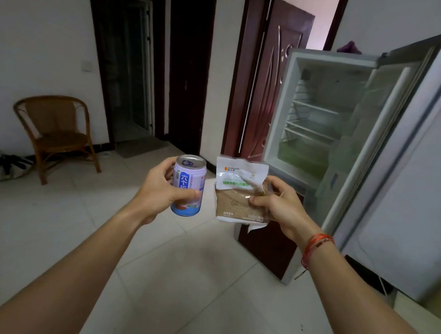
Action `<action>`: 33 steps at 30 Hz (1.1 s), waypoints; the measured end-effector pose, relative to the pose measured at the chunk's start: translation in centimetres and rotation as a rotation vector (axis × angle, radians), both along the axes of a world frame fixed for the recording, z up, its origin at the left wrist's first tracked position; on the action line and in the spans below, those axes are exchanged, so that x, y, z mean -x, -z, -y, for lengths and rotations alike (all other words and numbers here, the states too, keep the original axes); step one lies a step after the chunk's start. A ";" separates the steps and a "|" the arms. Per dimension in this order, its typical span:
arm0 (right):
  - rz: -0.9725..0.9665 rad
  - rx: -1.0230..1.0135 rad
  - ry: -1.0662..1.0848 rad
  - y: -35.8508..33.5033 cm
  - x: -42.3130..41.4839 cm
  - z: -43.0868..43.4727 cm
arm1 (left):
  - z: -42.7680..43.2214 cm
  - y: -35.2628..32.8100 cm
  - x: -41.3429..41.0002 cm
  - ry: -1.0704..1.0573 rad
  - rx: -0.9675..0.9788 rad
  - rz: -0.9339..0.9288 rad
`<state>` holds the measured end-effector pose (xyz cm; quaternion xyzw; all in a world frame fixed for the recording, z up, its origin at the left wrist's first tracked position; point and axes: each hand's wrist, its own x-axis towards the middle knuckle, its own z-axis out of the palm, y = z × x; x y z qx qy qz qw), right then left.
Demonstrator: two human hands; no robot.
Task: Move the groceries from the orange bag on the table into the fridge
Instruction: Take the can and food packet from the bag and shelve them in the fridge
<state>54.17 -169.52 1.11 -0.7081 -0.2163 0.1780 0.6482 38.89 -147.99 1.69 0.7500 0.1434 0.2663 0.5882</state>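
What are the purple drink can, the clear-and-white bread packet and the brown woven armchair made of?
The purple drink can: probably metal, glossy printed body; bare silvery lid with pull tab. The clear-and-white bread packet: thin plastic film; it crinkles, and brown bread shows through. The brown woven armchair: looks like rattan or cane, matt; bent round poles, woven seat.

Left forearm [84,256] and right forearm [363,296] stretch forward — left hand [158,190] curls round a drink can [189,174], right hand [282,208] pinches a bread packet [235,195].
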 end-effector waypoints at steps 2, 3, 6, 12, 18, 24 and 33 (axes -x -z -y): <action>-0.009 -0.013 0.015 0.6 -2.9 -1.5 | -1.6 0.5 -3.0 0.007 0.002 -0.010; -0.015 -0.015 0.020 0.9 -4.4 -2.3 | -2.4 0.8 -4.5 0.008 0.002 -0.014; -0.036 0.001 0.021 1.6 -9.4 -4.6 | -4.7 1.1 -9.6 0.009 -0.009 -0.031; -0.058 0.006 0.033 0.9 -20.3 -9.3 | -10.0 -0.2 -20.4 -0.005 -0.027 -0.051; -0.077 0.027 0.072 0.3 -28.1 -12.1 | -13.4 -0.7 -29.4 0.023 -0.021 -0.047; -0.057 0.033 0.150 0.0 -34.4 -13.5 | -16.1 -0.4 -38.0 0.110 -0.021 -0.056; 0.051 0.023 0.321 0.6 -45.2 -18.2 | -22.7 0.5 -52.3 0.288 -0.010 0.002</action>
